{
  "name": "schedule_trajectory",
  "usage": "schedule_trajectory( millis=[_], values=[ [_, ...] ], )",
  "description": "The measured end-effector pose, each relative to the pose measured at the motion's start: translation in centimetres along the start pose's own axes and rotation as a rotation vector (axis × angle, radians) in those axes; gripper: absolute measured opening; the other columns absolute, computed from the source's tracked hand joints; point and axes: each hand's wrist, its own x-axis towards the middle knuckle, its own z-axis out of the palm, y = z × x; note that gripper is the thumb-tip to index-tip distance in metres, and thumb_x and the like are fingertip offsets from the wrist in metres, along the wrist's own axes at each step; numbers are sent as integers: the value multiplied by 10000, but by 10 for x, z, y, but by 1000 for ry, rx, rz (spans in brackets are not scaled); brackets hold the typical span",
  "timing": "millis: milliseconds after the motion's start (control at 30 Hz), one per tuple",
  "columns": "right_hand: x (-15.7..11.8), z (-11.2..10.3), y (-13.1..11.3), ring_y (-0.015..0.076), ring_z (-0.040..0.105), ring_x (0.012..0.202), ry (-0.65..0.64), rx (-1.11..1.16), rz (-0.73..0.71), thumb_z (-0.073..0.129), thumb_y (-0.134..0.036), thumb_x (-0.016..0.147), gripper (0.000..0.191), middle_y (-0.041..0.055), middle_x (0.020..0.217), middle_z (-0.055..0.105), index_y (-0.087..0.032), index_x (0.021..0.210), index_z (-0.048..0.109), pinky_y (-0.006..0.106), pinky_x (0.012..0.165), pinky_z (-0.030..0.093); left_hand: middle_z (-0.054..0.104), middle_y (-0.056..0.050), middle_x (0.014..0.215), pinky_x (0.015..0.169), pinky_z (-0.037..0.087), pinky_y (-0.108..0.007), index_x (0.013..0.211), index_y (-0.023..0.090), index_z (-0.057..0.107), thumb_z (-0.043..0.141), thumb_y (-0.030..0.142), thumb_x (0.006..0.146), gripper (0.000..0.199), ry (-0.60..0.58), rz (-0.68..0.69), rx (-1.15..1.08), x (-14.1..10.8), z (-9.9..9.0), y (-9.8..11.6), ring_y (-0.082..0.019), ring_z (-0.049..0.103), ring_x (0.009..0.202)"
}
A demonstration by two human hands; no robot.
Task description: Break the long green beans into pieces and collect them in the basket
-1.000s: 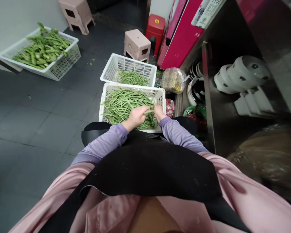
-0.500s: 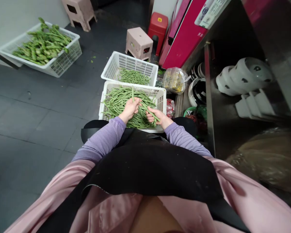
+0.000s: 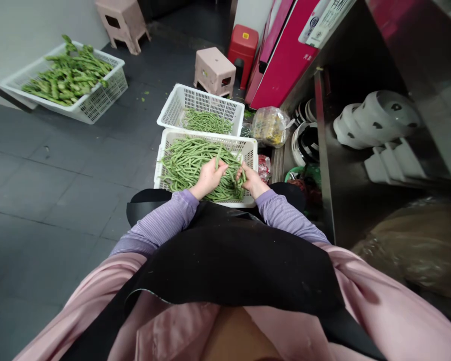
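A white plastic basket in front of my knees is heaped with long green beans. Over the heap, my left hand is closed on a green bean that sticks up past its fingertips. Close by on the right, my right hand is closed round several beans near the basket's right side. Just behind stands a second white basket, holding a smaller pile of green beans.
At the far left, a white basket holds thicker green stalks. Pink stools and a red stool stand behind. On the right are a bagged bundle and a metal shelf with white dishes.
My left hand has moved slightly right and down with a bean. My right hand has shifted a little right, and the beans in it now lie closer to the basket's right side.
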Motion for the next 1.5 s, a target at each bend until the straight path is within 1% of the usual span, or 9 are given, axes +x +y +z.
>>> schedule_trajectory(
  millis=[133, 267, 467, 700, 900, 1033, 1133, 1300, 1500],
  values=[
    [-4, 8, 4, 124, 546, 429, -230, -170, 155, 479, -474, 1062, 378, -20, 542, 569, -199, 805, 517, 250, 478, 531, 626, -12, 687, 721, 472, -296, 730, 210, 540, 708, 356, 863, 259, -64, -30, 167, 9, 1, -8, -186, 617, 704],
    [-14, 13, 4, 97, 473, 378, -387, -352, 122, 645, -393, 987, 275, -32, 542, 575, -182, 834, 556, 226, 421, 476, 583, -18, 683, 747, 462, -314, 717, 209, 533, 775, 381, 812, 312, -191, -8, 264, 16, -5, -8, -218, 631, 750],
    [-29, 8, -7, 77, 419, 374, -563, -570, -149, 802, -393, 850, 356, -52, 511, 516, -195, 756, 522, 204, 370, 394, 388, 94, 519, 418, 226, -192, 740, 206, 461, 794, 516, 797, 458, -516, -321, -472, 7, -13, 5, -44, 261, 394],
    [-16, 4, 21, 81, 421, 390, -248, -368, -333, 707, -506, 914, 384, -81, 503, 453, -227, 769, 486, 215, 409, 418, 303, 105, 526, 349, 148, -151, 704, 208, 359, 696, 542, 910, 517, -219, -481, -878, 17, -26, 22, -11, 170, 361],
    [-27, 7, 22, 86, 444, 417, -576, -653, -274, 896, -374, 682, 361, -86, 470, 491, -189, 752, 594, 227, 471, 436, 348, 97, 532, 344, 163, -159, 705, 198, 404, 665, 650, 879, 551, -128, -621, -909, 31, -23, 13, -6, 165, 370],
    [-33, 22, 19, 78, 446, 423, -589, -761, -312, 884, -300, 708, 372, -77, 458, 487, -195, 650, 532, 205, 471, 395, 506, 31, 584, 427, 370, -170, 745, 172, 521, 623, 650, 909, 515, -81, -584, -899, 33, -16, 4, -39, 381, 424],
    [-34, 21, 7, 75, 414, 422, -499, -463, -264, 821, -302, 819, 360, -92, 487, 433, -208, 709, 492, 215, 478, 418, 636, -36, 668, 530, 489, -208, 808, 149, 623, 628, 654, 903, 514, -133, -551, -717, 29, -13, -6, -96, 583, 546],
    [-32, 0, -23, 60, 321, 401, -407, -202, -189, 710, -349, 941, 301, -110, 522, 336, -205, 793, 493, 200, 455, 396, 649, -62, 603, 389, 399, -204, 736, 111, 680, 666, 602, 899, 518, -496, -501, -429, 14, -8, -11, -95, 552, 416],
    [-27, -13, -23, 62, 340, 409, -400, -183, -252, 741, -343, 915, 290, -106, 534, 358, -197, 794, 522, 211, 452, 407, 552, 0, 521, 309, 272, -183, 698, 130, 645, 661, 429, 938, 384, -451, -484, -533, 9, -7, 0, -60, 431, 331]
  ],
)
